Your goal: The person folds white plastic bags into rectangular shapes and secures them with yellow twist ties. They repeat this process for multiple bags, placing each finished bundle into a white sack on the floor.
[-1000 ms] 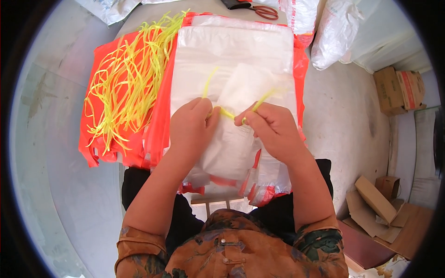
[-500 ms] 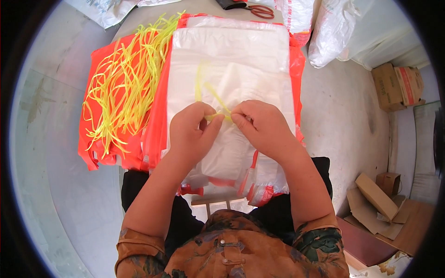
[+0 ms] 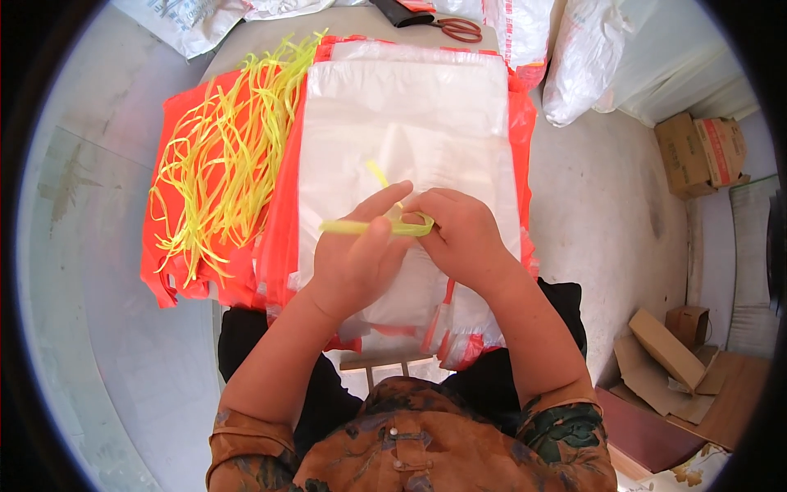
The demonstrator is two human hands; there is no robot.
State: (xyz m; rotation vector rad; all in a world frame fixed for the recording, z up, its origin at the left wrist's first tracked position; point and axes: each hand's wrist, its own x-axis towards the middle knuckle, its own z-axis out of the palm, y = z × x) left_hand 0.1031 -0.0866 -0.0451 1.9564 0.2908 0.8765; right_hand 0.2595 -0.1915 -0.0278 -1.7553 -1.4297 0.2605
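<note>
Above a stack of clear white plastic bags (image 3: pixel 410 94), both hands are working with one narrow yellow plastic strip (image 3: pixel 361 227). My right hand (image 3: pixel 466 238) pinches the strip where it bends into a small loop by the fingertips. Beside it, my left hand (image 3: pixel 357 266) has its thumb and index finger apart, somewhat blurred, with one length of the strip lying across it. The other end of the strip sticks up past the left fingertips. To the left, a loose heap of yellow strips (image 3: pixel 221 156) lies on red plastic bags (image 3: pixel 176 123).
Red-handled scissors (image 3: pixel 461 30) lie at the table's far edge beside a black object (image 3: pixel 402 13). White packed bags (image 3: pixel 582 66) stand at the far right. Cardboard boxes (image 3: pixel 684 156) sit on the floor, with an opened carton (image 3: pixel 660 369) nearer on the right.
My left hand has gone from a pinch to spread fingers and moved right, close to my right hand. The strip now bends in a loop at my right fingertips.
</note>
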